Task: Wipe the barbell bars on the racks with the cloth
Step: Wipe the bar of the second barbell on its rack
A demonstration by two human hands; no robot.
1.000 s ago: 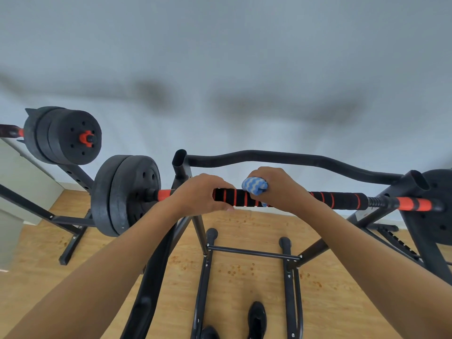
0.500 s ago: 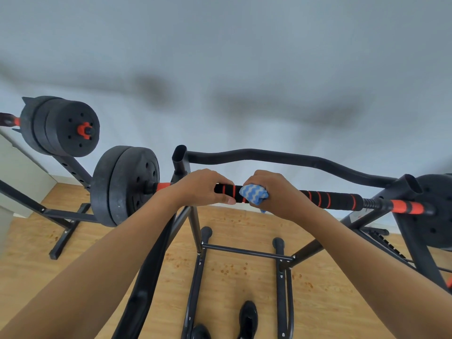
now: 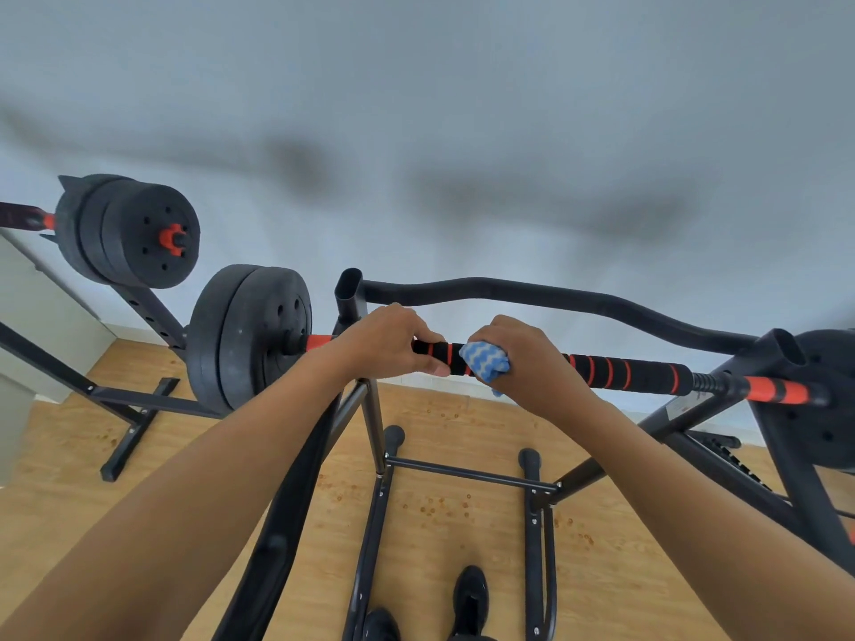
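My left hand (image 3: pixel 386 342) is curled round the bar (image 3: pixel 624 371), gripping its black-and-red padded sleeve just inside the left plates (image 3: pixel 250 335). My right hand (image 3: pixel 532 358) sits beside it on the same sleeve, fingers wrapped over the bar with the cloth (image 3: pixel 485 360) bunched between palm and foam (blue with pale wavy stripes, one corner poking out below). The bar lies across the rack (image 3: pixel 379 437), the right plate (image 3: pixel 828 400) at the frame's edge. A second barbell (image 3: pixel 134 231) rests on another rack to the left. My shoes (image 3: pixel 469 596) stand on the wooden floor (image 3: pixel 439 511).
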